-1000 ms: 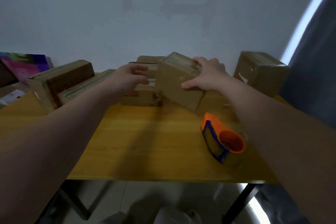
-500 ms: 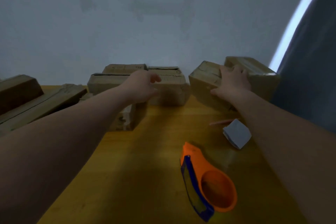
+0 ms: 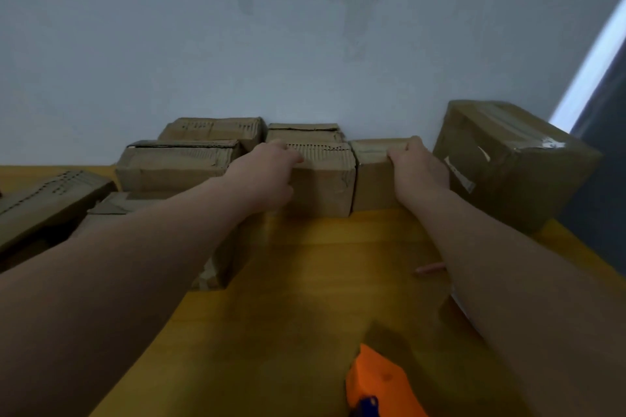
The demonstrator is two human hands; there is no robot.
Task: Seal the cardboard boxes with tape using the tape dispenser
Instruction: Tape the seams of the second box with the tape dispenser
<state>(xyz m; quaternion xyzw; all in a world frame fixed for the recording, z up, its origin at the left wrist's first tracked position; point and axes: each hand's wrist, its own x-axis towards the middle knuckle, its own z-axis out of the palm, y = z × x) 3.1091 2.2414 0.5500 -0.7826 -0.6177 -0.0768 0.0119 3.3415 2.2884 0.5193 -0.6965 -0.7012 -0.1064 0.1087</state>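
Head view, nearest me: the orange tape dispenser [image 3: 376,379] lies untouched on the table [image 3: 305,298]. Farther on, my right hand [image 3: 418,169], fingers curled over the small box [image 3: 372,179], has set it by the wall since a moment ago. My left hand [image 3: 267,176] now grips the corrugated box [image 3: 325,183], probably next for taping. The label on the taped box [image 3: 508,159] is unreadable.

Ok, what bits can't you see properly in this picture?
Head view:
- Tape dispenser: the bottom edge cuts it off; only an orange-and-blue part shows.
- Pink thing: the right forearm covers most of it; unidentifiable.
- Small box: the right hand gripping its top hides its right side.
- Corrugated box: the left hand gripping it hides its left end.
- Low box: mostly under the left forearm.
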